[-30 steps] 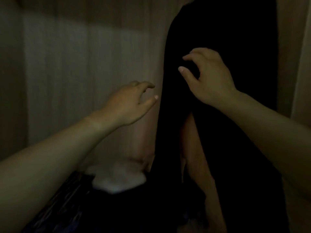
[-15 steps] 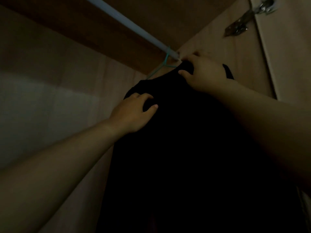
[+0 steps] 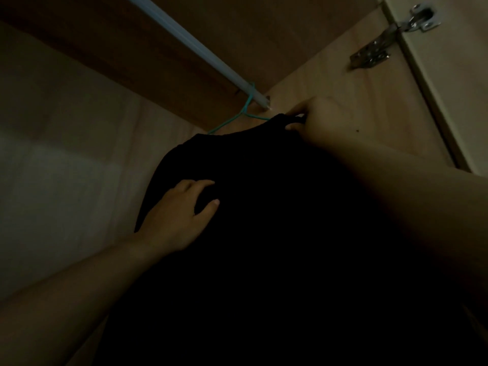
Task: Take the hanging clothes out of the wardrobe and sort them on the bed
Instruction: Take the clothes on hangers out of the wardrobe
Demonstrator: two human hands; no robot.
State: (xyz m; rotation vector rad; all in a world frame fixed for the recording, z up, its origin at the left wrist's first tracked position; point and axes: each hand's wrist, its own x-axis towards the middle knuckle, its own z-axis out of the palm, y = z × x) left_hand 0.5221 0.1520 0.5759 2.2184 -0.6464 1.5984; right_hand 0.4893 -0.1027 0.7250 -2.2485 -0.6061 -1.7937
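Far left is the pale inside of the wardrobe (image 3: 66, 167) in dim light, and the left arm reaches in from the bottom corner. The left hand (image 3: 182, 217) sits on the near shoulder of the black garment (image 3: 264, 247), its fingers (image 3: 200, 184) bent with the tips dug into the cloth and the thumb held out to the side. It's too dark to tell whether any cloth is actually gathered between them. My read is that this hand is there to steady the body of the garment, so it doesn't swing or slide while the top comes free. The garment itself fills the middle and lower part of the view, hanging inside the wardrobe. It's a flat black mass with hardly a fold or seam showing, rounded at the shoulder. It looks soft and limp, the kind that will slump the moment it loses its support. Above it the pale rail (image 3: 190, 46) runs down and to the right, and a thin teal hanger (image 3: 245, 112) is hooked over its end, wire arms disappearing into the neckline. So it's not off yet. Moving right, the right hand (image 3: 319, 120) is at the very top of the garment, just below the rail end, finger and thumb pinching the black top edge. That's likely so hanger and cloth can lift off the rail together. Behind it is the wooden side panel (image 3: 343, 83), then a metal hinge (image 3: 390, 40) and the pale door (image 3: 454, 88) at far right.
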